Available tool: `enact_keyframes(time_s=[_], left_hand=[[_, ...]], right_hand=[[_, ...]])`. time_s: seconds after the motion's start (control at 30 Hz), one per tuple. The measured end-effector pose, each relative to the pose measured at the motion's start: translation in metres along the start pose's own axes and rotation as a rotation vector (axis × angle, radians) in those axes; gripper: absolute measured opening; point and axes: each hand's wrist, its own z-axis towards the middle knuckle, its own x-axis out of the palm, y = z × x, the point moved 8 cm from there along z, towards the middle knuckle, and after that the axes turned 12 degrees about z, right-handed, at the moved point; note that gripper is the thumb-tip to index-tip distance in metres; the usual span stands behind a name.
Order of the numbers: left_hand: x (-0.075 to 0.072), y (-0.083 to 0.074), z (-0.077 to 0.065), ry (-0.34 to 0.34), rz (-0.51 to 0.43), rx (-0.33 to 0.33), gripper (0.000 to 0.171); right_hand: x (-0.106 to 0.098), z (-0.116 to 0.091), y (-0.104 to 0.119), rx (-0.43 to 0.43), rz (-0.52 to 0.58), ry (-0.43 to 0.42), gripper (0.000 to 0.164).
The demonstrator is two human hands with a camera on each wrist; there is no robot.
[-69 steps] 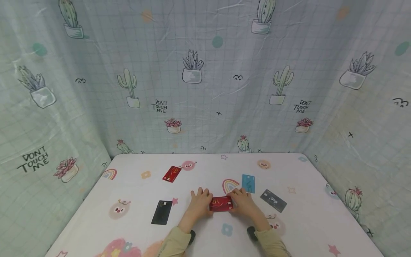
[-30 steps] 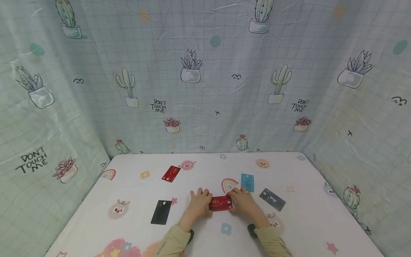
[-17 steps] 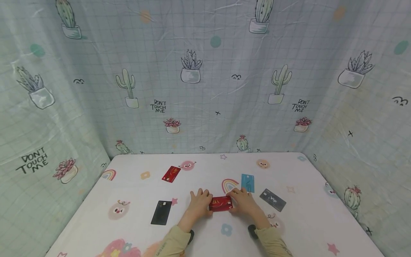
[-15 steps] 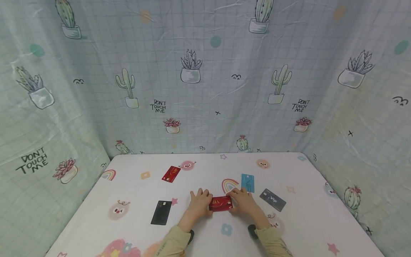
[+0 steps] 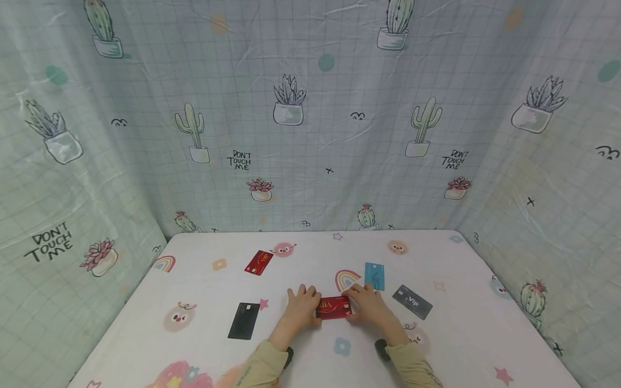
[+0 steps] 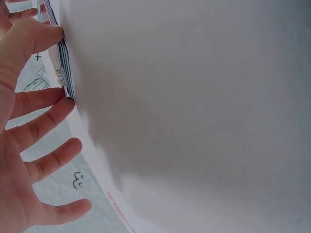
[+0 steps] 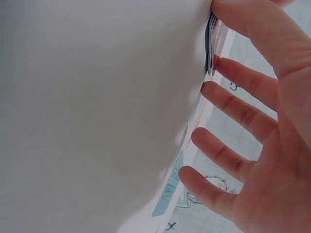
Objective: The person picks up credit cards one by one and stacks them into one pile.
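Observation:
A small stack of cards [image 5: 333,307], topped by a red VIP card, lies on the table between my two hands. My left hand [image 5: 302,310] pinches its left end, thumb on the near edge and fingers on the far edge. At the right end, my right hand [image 5: 367,306] grips the stack in the same way. Several layered edges of the stack [image 6: 65,63] show in the left wrist view, between thumb and fingertips. In the right wrist view the stack's edges [image 7: 211,46] appear under the thumb, and the outer fingers are spread.
A black card [image 5: 244,321] lies left of my hands, and another red VIP card [image 5: 259,263] farther back. To the right are a blue card [image 5: 374,276], close to my right fingers, and a grey VIP card [image 5: 412,302]. Patterned curtains [image 5: 320,145] surround the white printed table [image 5: 194,293].

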Motion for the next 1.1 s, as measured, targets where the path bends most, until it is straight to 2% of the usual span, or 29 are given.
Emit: enact_keyframes(time_s=[0.8,1.1], left_hand=[[0.002,0.002,-0.001,0.000,0.010,0.006,0.049],[0.000,0.004,-0.006,-0.003,-0.006,0.019,0.050]], right_hand=[[0.001,0.000,-0.003,0.002,0.007,0.013,0.053],[-0.008,0.000,0.004,-0.044,-0.001,-0.019,0.050]])
